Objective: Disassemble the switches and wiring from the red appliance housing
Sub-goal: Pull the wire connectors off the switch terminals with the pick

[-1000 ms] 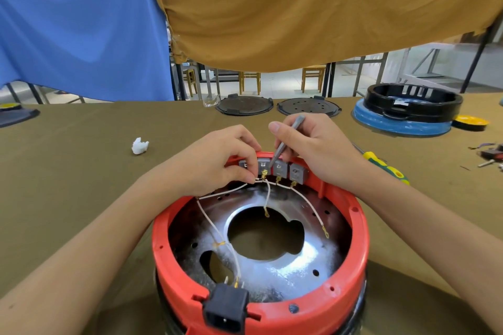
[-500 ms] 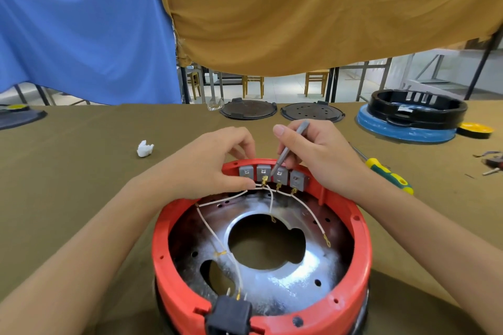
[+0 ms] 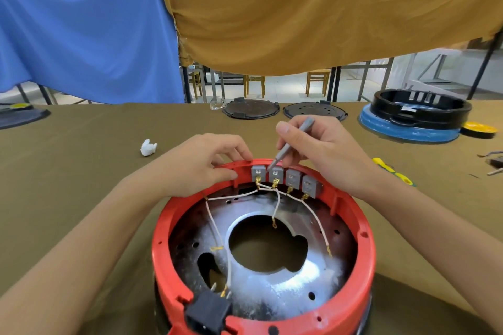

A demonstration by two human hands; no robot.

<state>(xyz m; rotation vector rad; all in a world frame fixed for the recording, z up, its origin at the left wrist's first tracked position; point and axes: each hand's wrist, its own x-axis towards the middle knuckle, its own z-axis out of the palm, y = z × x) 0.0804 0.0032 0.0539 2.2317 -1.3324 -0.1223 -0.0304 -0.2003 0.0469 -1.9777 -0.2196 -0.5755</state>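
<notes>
Gripping the far rim of the red housing [image 3: 174, 228], the left hand [image 3: 201, 166] curls thumb and fingers over the wall just left of the switches [image 3: 285, 177], probably to steady the shell against prying. Four grey switches sit in a row in that far wall, white wires [image 3: 276, 205] trailing from their brass terminals over the metal plate [image 3: 296, 288] toward the black power socket [image 3: 209, 313] at the near rim. To their right, the right hand [image 3: 321, 152] pinches a thin grey tool [image 3: 291, 144] like a pen, its tip at the gap between the first two switches, likely to release a clip. Its very tip is hard to make out. A screwdriver [image 3: 392, 171] lies half hidden behind the right wrist.
</notes>
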